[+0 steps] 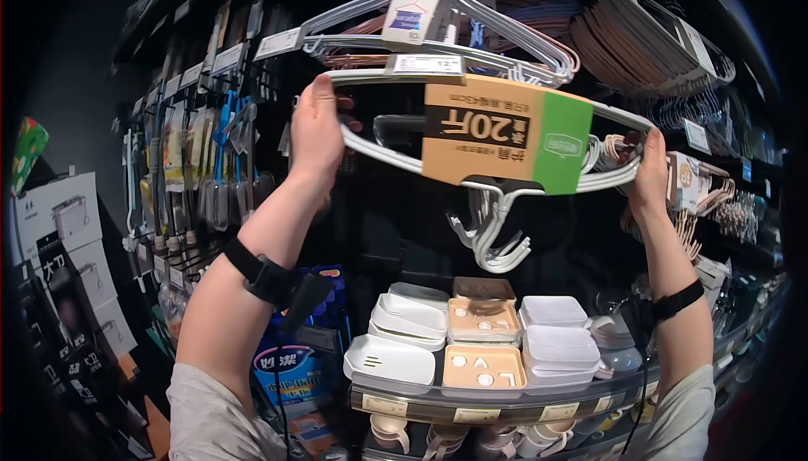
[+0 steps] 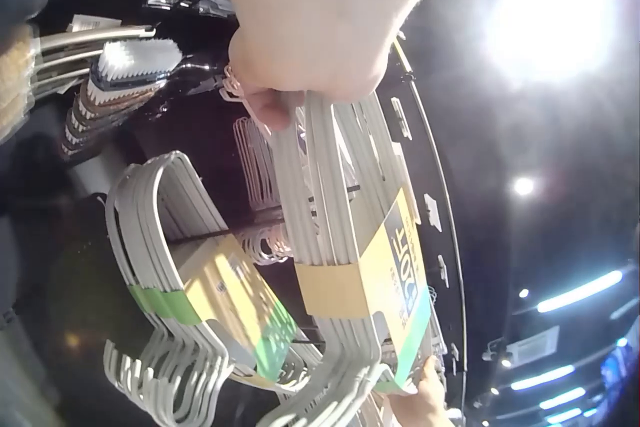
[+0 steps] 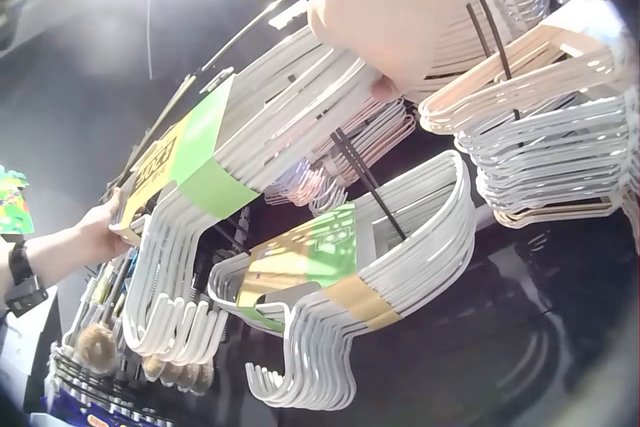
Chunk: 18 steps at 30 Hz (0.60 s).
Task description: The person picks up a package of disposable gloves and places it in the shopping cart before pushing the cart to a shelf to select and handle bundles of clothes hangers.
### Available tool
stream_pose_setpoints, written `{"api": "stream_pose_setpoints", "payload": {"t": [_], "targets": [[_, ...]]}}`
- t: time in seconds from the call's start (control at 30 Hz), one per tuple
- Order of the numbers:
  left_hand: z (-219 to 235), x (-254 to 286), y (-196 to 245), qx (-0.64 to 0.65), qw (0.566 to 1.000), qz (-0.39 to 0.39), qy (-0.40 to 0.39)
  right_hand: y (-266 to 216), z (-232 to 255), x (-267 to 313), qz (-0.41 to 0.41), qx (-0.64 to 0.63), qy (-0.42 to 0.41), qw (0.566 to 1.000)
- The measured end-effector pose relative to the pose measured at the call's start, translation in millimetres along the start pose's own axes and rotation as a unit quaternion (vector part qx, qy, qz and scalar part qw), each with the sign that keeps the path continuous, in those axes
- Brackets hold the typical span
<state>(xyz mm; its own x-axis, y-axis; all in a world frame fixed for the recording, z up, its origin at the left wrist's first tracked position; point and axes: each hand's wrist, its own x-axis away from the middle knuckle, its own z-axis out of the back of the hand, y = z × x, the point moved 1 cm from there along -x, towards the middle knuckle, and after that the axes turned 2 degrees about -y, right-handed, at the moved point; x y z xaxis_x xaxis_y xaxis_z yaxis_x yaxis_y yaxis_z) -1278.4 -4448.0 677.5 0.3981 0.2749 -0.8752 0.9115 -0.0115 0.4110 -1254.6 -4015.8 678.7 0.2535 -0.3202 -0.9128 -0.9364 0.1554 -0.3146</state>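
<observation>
A pack of white clothes hangers (image 1: 383, 154) is held up at both ends, upside down, its hooks (image 1: 497, 246) pointing downward. A tan and green cardboard sleeve (image 1: 480, 133) wraps its middle, with the printing inverted. My left hand (image 1: 318, 128) grips the left end, thumb up along the edge. At the opposite end, my right hand (image 1: 650, 176) grips the hangers' corner; its fingertips are partly hidden behind them. Behind and below the held pack, a second pack of white hangers (image 3: 425, 267) shows in both wrist views, with a similar sleeve.
More hangers (image 1: 522, 31) hang on the rack above, with others (image 1: 644, 36) at the upper right. Brushes and other packaged goods (image 1: 198, 145) hang at the left. Below, soap dishes (image 1: 391, 360) stand on a shelf with price tags (image 1: 477, 415). Boxes (image 1: 71, 234) are stacked far left.
</observation>
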Motion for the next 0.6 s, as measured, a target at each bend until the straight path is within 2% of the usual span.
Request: {"api": "stream_pose_setpoints", "payload": {"t": [0.03,0.07,0.17,0.27,0.3,0.37,0.47,0.53,0.6], "targets": [[-3,-1,-1,0.002,0.999,-0.032,-0.005,4,-1,0,0.016,-0.007,0.042,0.999],[-5,-5,-3,-0.001,0.999,-0.048,-0.007,5,3,0,0.008,-0.025,0.015,1.0],[-11,-6,-2,0.007,0.999,-0.036,-0.008,1,3,-1,0.019,-0.001,0.027,0.999],[-13,-14,-26,0.024,0.998,-0.06,-0.003,-6,1,-3,0.018,0.01,0.023,1.0],[-14,-13,-28,0.026,0.998,-0.059,-0.002,-3,3,-5,0.018,0.012,0.022,1.0],[-17,-10,-35,0.007,1.0,0.008,-0.018,6,8,-10,-0.005,0.023,0.015,1.0],[-18,-10,-42,0.009,1.0,0.02,-0.009,5,7,-9,0.002,0.033,0.018,0.999],[-18,-17,-55,0.043,0.999,-0.006,-0.014,5,8,-11,0.007,0.035,-0.016,0.999],[-16,-21,-59,0.025,1.0,0.015,-0.007,9,2,-11,0.024,0.051,-0.006,0.998]]}}
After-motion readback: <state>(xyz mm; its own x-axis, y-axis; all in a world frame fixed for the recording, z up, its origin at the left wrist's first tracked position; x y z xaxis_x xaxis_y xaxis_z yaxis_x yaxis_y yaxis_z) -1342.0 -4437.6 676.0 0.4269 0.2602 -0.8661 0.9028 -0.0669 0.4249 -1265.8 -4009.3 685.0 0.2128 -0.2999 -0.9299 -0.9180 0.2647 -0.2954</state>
